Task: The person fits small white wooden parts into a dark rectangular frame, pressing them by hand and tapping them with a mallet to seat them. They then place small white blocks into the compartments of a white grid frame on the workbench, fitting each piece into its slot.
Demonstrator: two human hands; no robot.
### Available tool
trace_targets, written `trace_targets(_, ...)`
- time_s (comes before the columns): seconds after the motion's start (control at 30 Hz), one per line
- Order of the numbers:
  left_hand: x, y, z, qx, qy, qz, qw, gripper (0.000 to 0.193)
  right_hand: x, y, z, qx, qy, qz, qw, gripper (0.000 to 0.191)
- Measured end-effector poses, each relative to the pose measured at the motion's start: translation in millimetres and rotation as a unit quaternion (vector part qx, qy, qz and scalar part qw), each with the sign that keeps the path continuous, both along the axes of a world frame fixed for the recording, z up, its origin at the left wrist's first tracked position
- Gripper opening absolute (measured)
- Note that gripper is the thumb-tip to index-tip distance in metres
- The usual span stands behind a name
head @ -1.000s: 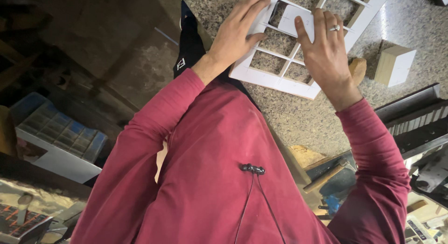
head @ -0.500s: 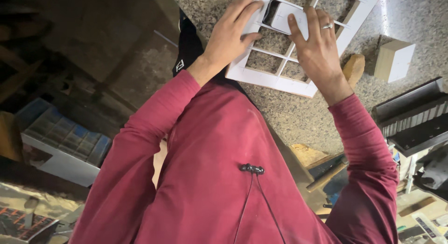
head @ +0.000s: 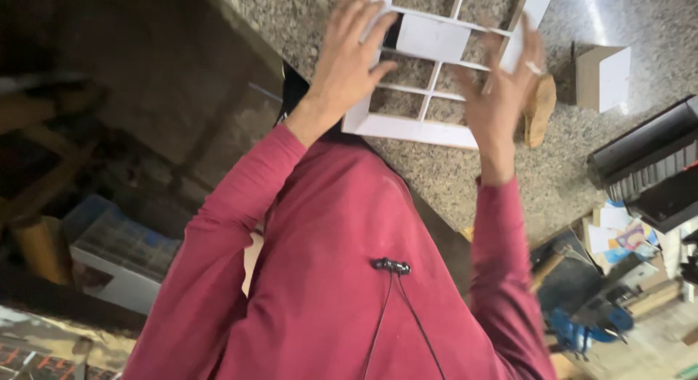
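On the speckled stone counter [head: 465,184], seen from above past a red-sleeved chest, lies the largest thing in the work: a white card grid divider [head: 436,129], its strips crossed into square cells and its near edge close to the counter's edge. Judging by how it lies, the lattice is already slotted together and lies roughly flat; one cell holds a loose white card square [head: 430,37], the others show bare stone, so any filling of cells looks barely begun, though the far rows run out of view. The left hand [head: 347,64] rests on the divider's left side, fingers spread and laid across the strips, pressing rather than pinching. The right hand [head: 502,89], blurred, is at the right side with fingers loosely spread and slightly curled near the edge strip; whether it grips the strip or only touches it I cannot tell. Just beside that hand lies a small tan wooden piece [head: 539,111], and farther right a small card box [head: 603,76].
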State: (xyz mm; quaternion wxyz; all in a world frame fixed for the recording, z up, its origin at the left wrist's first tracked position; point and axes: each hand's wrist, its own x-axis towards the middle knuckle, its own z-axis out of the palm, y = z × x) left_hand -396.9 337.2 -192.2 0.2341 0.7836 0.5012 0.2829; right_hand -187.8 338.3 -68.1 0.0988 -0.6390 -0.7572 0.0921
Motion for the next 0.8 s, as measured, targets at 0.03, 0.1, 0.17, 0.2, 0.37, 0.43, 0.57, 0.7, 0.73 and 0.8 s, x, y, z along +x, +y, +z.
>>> trace_targets(0.03, 5.7, 5.2, 3.0, 0.013, -0.008, -0.021, 1.000, 0.074, 12.4, -9.5, 0.7, 0.017, 0.028, -0.080, 0.996, 0.060)
trace_targets(0.1, 18.1, 12.1, 8.3, 0.036, -0.014, -0.062, 0.997, 0.073, 39.9, -32.7, 0.0, 0.037, 0.003, -0.196, 0.980, 0.075)
trace_targets(0.17, 30.5, 20.2, 12.5, 0.065, -0.014, -0.108, 0.992, 0.072, 60.3, -60.4, -8.2, 0.005, -0.037, -0.246, 0.969, 0.084)
trace_targets(0.2, 35.1, 23.5, 15.2, 0.060, 0.006, -0.119, 0.991, 0.070, 68.8, -71.3, -13.1, -0.028, -0.023, -0.259, 0.965, 0.085)
trace_targets(0.37, 47.2, 36.2, 22.9, 0.061, 0.053, -0.166, 0.983, 0.067, 92.1, -88.5, -25.4, 0.013, 0.102, -0.339, 0.935, 0.050)
trace_targets(0.43, 48.4, 37.7, 27.4, 0.047, 0.075, -0.169, 0.982, 0.069, 90.9, -89.9, -21.4, -0.017, 0.400, -0.477, 0.782, 0.054)
trace_targets(0.57, 49.9, 37.6, 31.3, 0.024, 0.067, -0.169, 0.983, 0.076, 58.7, -82.5, 3.9, 0.075, 0.611, -0.451, 0.646, 0.058)
trace_targets(0.7, 49.1, 38.3, 34.5, 0.036, 0.079, -0.168, 0.982, 0.072, 5.3, -62.3, -3.7, 0.104, 0.546, -0.399, 0.729, 0.069)
trace_targets(0.73, 48.9, 38.6, 35.1, 0.026, 0.082, -0.170, 0.982, 0.071, -0.2, -60.4, -4.0, -0.033, 0.554, -0.348, 0.756, 0.065)
trace_targets(0.8, 48.2, 40.3, 36.4, 0.019, 0.086, -0.174, 0.981, 0.070, -8.8, -55.4, -7.1, -0.123, 0.587, -0.330, 0.729, 0.063)
